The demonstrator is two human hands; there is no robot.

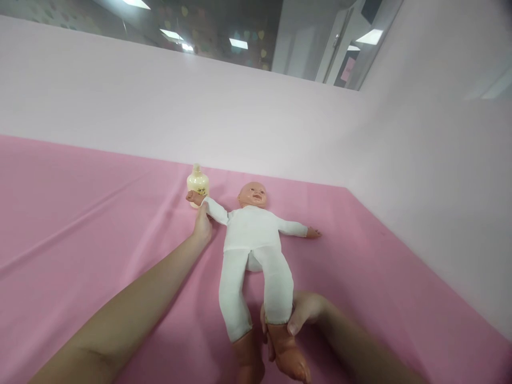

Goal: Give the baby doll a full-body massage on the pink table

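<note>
Holds a baby doll (254,229) face up on the pink-covered counter (100,202), head near the far edge. With the left grip (203,226), clasps one sleeved forearm at the cuff, with fingers mostly hidden; with the right grip (307,310), closes around one ankle. Has a cream bottle (199,181) upright near the far edge, partly behind the held forearm's hand.

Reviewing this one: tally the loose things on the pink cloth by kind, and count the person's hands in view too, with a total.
Doll: 1
Bottle: 1
Hands: 2 (left hand at the doll's arm, right hand around its lower leg)
Total: 4
</note>
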